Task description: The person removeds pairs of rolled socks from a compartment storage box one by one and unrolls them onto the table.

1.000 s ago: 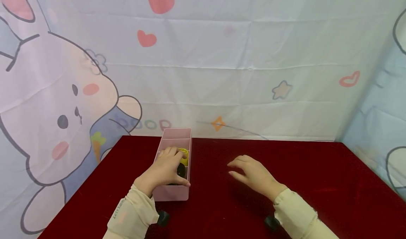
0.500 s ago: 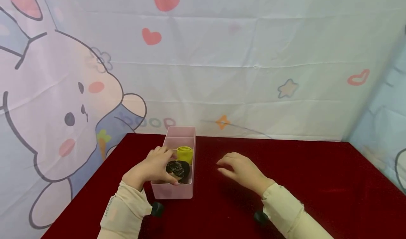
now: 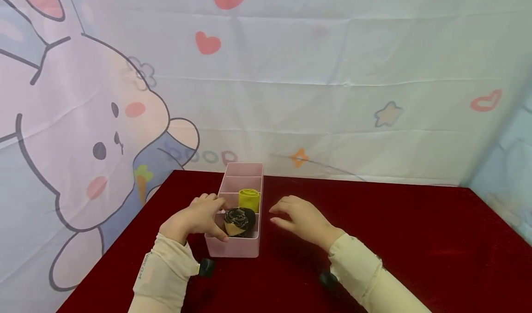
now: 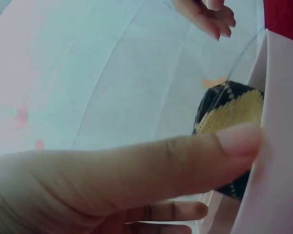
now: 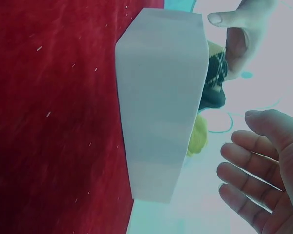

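Note:
A rolled-up black-and-gold patterned cloth [image 3: 238,221] sits in the near compartment of a long pink divided box [image 3: 232,247], its top standing above the rim. Behind it, a yellow rolled cloth [image 3: 249,200] occupies another compartment. My left hand [image 3: 195,218] is at the box's near left, thumb and fingers spread apart. In the left wrist view its thumb [image 4: 185,163] reaches to the box's edge, overlapping the patterned roll. Just right of the box hovers my right hand [image 3: 301,218], holding nothing; the right wrist view shows its relaxed fingers [image 5: 249,180] apart from the box.
A dark red cloth [image 3: 374,239] covers the table. Behind it hangs a pale printed curtain [image 3: 299,96] with a cartoon rabbit and hearts. The box's far compartments [image 3: 243,183] have nothing showing in them. Dark wrist cameras [image 3: 206,267] sit under both sleeves.
My left hand has drawn back left off the patterned roll, uncovering both rolls. My right hand has come left, closer to the box. The head view has shifted slightly.

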Demonstrator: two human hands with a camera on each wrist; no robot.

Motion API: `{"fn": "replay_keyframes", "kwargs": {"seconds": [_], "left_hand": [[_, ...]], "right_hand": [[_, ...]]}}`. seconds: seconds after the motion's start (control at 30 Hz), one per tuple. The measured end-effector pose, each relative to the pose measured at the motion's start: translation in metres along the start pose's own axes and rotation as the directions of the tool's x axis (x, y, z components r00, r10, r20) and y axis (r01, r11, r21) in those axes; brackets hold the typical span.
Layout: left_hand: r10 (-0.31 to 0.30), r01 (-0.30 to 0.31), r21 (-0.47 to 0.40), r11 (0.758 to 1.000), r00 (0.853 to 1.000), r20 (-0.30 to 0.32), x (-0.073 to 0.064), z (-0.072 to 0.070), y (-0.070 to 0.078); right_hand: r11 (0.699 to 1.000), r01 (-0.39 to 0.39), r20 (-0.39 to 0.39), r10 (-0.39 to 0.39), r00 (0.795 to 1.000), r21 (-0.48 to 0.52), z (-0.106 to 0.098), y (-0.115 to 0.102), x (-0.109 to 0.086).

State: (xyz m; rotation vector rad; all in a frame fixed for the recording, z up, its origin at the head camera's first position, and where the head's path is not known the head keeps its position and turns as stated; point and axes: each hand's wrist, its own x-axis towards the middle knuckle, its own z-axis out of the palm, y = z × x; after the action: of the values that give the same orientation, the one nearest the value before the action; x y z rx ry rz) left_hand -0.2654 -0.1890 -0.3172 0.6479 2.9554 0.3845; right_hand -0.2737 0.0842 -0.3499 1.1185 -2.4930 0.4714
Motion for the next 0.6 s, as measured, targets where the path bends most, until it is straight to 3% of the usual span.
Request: {"fn": "replay_keyframes", "kwargs": {"seconds": [0.33,0.6], "left_hand": [[-0.035,0.033,0.04,0.999,0.999,0.032,-0.001,-0.001,-0.005],[-0.031,0.029,0.05,0.998,0.999,0.03,0.001,0.0,-0.007]], "right_hand": [[0.998,0.002,0.011,-0.003,1.0,0.068,0.01,-0.017,0.022],[0.994,-0.065,0.074,0.058,0.996,0.09,0.018,-0.032,0.038]]}}
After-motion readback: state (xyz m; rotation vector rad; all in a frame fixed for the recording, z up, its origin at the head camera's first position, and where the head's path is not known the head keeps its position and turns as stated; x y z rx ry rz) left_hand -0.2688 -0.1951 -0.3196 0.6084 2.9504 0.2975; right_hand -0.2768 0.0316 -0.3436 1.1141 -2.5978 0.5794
